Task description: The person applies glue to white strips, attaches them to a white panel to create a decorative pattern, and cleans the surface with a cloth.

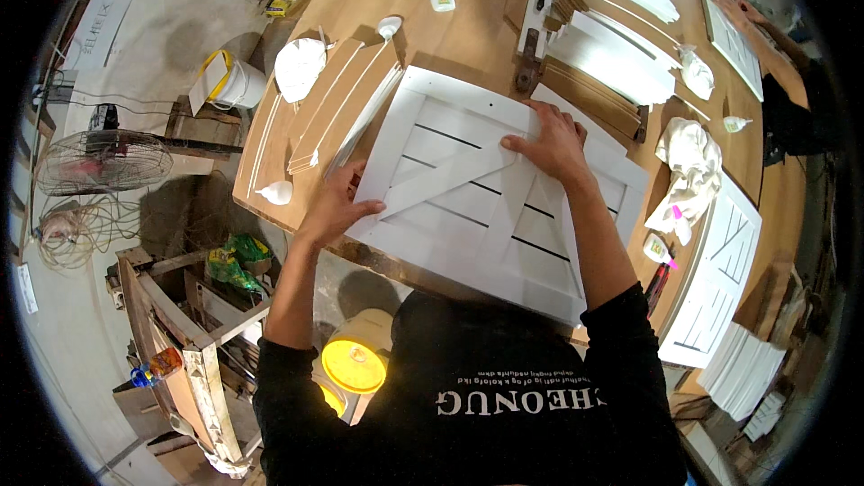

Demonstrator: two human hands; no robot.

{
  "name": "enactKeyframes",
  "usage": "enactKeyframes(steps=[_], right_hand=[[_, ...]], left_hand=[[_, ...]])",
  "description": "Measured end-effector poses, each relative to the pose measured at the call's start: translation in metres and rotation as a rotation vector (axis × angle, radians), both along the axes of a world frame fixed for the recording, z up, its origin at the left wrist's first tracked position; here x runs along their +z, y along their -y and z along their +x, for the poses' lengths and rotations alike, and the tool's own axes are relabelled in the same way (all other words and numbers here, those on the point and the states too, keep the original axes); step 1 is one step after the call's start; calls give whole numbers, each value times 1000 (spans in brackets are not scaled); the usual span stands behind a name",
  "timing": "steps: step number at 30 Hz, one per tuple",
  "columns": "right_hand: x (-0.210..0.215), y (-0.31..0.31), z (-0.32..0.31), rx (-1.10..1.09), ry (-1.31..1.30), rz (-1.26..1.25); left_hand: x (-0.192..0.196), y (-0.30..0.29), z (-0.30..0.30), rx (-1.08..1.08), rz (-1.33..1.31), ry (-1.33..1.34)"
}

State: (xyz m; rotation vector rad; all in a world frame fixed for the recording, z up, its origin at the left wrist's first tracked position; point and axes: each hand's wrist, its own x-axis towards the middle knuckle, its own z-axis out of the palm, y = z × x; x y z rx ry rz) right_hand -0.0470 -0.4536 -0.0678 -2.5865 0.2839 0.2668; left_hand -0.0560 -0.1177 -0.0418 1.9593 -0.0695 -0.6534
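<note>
White panel door (486, 207), slatted with a frame and diagonal braces, lies flat on the wooden workbench (468, 27) under both hands. To the outer side of the left hand (335, 207) sit a small white glue bottle (275, 192) and, a little further up, loose wooden strips (337, 103) leaning together. The left hand presses open-palmed on the panel's left frame edge, fingers spread onto the lower end of a diagonal brace (441, 182). That brace runs up between the hands towards the right hand (551, 142), which lies flat with fingers spread on the upper part of the panel, gripping nothing. Beyond the right hand, a crumpled white rag (693, 166) rests on the bench, and a second white panel (715, 283) lies just past it.
</note>
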Motion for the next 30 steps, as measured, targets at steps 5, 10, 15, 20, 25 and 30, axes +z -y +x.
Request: enactKeyframes(steps=[5, 10, 15, 20, 25, 30], right_hand=[[-3, 0, 0, -21, -19, 7], [-2, 3, 2, -30, -30, 40], [16, -11, 2, -32, -105, -27], [-2, -10, -4, -5, 67, -37], [9, -11, 1, 53, -4, -21], [11, -15, 3, 36, -22, -4]], left_hand=[[-16, -2, 2, -88, 230, 157], [-18, 0, 4, -96, 246, 158], [-14, 0, 3, -75, 267, 128], [-26, -7, 2, -51, 168, 63], [-30, -3, -3, 8, 56, 19], [-36, -5, -4, 15, 41, 28]])
